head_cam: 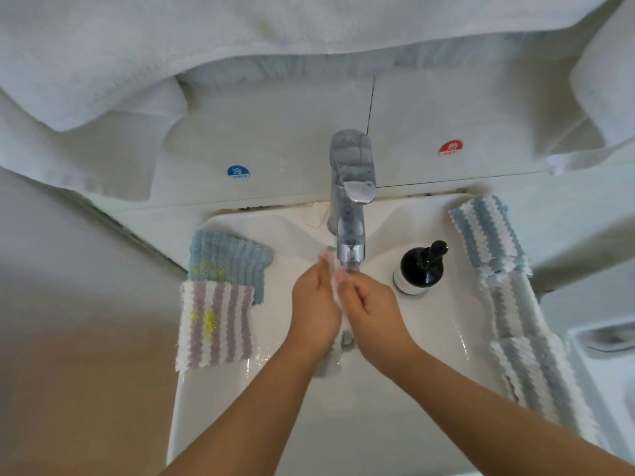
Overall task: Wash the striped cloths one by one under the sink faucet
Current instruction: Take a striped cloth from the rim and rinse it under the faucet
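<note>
Under the chrome faucet [350, 197] my left hand [314, 304] and my right hand [369, 307] press a pale wet cloth [335, 290] between their palms, fingers fairly straight. Most of that cloth is hidden; a soaked end hangs below the hands. On the sink's left rim lie a purple-and-white striped cloth [214, 326] with a yellow stain and a plain blue cloth [228, 261], also stained yellow. Along the right rim lie blue-and-white striped cloths [488, 235], one after another [536, 369].
A black pump bottle [419, 269] stands on the white sink [240, 400] just right of the faucet. White towels [137, 56] hang above. Blue COLD [238, 173] and red HOT [450, 148] stickers mark the back ledge.
</note>
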`<state>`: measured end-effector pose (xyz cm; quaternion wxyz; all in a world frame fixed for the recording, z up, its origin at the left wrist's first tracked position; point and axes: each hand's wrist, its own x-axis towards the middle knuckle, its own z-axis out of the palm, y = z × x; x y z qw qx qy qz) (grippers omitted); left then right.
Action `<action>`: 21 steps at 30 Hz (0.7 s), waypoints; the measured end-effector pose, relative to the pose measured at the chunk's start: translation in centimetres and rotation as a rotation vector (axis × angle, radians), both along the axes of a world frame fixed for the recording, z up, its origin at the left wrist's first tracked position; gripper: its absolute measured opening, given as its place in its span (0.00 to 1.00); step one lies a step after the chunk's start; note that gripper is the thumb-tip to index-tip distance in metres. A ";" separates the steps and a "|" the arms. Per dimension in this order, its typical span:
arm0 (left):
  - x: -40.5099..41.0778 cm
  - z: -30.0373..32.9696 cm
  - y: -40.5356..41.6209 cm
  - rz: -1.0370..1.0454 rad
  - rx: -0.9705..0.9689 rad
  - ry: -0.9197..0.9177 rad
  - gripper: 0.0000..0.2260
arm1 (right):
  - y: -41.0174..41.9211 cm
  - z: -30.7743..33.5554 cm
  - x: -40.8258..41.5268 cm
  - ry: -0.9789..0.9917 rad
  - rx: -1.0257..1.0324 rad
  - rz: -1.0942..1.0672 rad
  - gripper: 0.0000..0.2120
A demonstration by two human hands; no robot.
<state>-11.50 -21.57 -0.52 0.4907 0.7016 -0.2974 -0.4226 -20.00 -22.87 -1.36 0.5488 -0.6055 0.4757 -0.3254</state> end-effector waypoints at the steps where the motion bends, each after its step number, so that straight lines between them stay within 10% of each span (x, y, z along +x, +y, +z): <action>1: -0.2 0.0 0.2 -0.007 0.009 0.026 0.22 | -0.4 -0.2 -0.1 -0.003 0.012 -0.027 0.17; 21: -1.4 -0.8 0.4 0.013 0.100 0.140 0.19 | -2.1 -0.8 -0.4 0.065 -0.003 -0.079 0.18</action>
